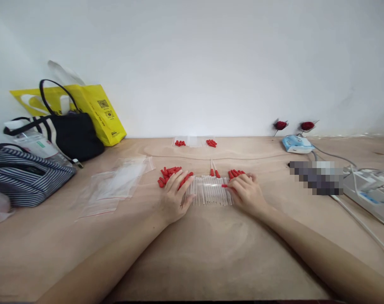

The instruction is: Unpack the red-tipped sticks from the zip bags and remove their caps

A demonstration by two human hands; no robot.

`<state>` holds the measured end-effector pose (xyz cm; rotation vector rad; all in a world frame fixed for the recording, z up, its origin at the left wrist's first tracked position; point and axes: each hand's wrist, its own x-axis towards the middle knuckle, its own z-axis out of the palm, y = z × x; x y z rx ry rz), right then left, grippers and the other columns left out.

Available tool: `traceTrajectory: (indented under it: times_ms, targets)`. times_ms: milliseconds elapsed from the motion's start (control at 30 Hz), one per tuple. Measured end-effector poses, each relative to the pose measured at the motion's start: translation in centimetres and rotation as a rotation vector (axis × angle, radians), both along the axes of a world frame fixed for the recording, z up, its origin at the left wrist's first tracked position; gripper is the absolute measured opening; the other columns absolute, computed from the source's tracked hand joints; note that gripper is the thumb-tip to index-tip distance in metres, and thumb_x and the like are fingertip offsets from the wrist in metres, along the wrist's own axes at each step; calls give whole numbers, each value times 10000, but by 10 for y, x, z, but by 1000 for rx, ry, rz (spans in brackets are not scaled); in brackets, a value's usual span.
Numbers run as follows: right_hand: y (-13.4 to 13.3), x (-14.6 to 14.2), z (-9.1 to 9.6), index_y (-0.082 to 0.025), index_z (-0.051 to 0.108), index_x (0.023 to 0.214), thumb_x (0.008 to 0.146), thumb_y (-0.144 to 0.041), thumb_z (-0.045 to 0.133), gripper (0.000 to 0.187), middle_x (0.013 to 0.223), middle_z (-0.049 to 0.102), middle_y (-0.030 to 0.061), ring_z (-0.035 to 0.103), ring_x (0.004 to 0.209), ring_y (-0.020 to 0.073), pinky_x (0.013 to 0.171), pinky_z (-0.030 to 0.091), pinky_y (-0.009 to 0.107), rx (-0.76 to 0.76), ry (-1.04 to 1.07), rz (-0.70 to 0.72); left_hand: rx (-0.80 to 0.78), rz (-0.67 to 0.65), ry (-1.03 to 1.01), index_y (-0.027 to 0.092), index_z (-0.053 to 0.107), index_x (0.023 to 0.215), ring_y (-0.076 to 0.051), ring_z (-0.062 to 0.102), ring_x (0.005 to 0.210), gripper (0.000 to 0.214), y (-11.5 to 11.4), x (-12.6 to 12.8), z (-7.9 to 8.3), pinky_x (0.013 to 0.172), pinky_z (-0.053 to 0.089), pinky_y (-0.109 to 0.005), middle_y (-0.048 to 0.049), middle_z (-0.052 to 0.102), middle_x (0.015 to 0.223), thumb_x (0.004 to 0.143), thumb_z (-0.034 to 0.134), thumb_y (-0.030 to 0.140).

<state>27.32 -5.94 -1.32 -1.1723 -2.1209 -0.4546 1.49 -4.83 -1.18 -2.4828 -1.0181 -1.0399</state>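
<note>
A row of clear thin tubes lies side by side on the table between my hands. My left hand rests at the row's left end, fingers spread over a pile of red rubber bulbs, partly hiding it. My right hand is closed at the right end, with a red rubber bulb poking out from its fingertips over the tubes. Behind that hand sits a second pile of red bulbs, partly covered. Two droppers, red bulbs on thin clear tubes, lie just beyond the row.
Clear zip bags are spread on the left. At the back, a clear bag holds tubes and red bulbs. A striped pouch, black bag and yellow bag stand left. A tissue pack and power strip with cables lie right.
</note>
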Motion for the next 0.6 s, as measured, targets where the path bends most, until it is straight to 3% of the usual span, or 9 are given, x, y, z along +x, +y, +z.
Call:
traceTrajectory:
  times_ms: [100, 300, 500, 600]
  targets:
    - [-15, -8, -8, -195, 538, 694, 798, -208, 517, 107, 697, 631, -22, 515, 702, 113, 780, 267, 320, 129, -16, 77, 49, -50, 92, 203, 489, 1159, -267, 343, 1216, 388, -6, 7, 0, 994, 289, -478, -111, 453, 1262, 783, 513, 292]
    - [-21, -26, -11, -201, 525, 677, 775, -177, 542, 102, 702, 637, -59, 494, 665, 91, 818, 266, 332, 220, -20, 154, 78, -131, 179, 214, 593, 1011, -238, 433, 1154, 242, -10, 19, -1, 1016, 234, -506, -77, 550, 1175, 796, 518, 298]
    - [-19, -30, -12, -207, 573, 783, 778, -210, 540, 34, 738, 645, -33, 498, 697, 107, 815, 277, 340, 162, -29, 179, 49, -214, 178, 184, 592, 992, -193, 505, 1084, 202, -9, 30, -4, 1024, 251, -478, -7, 642, 1032, 835, 465, 189]
    - [-19, -31, -9, -222, 592, 890, 779, -306, 554, 145, 782, 651, -16, 511, 749, 130, 839, 260, 368, 140, -20, 150, 47, -229, 166, 175, 584, 1006, -195, 502, 1089, 206, -9, 29, -4, 1018, 262, -482, -5, 643, 1032, 833, 472, 181]
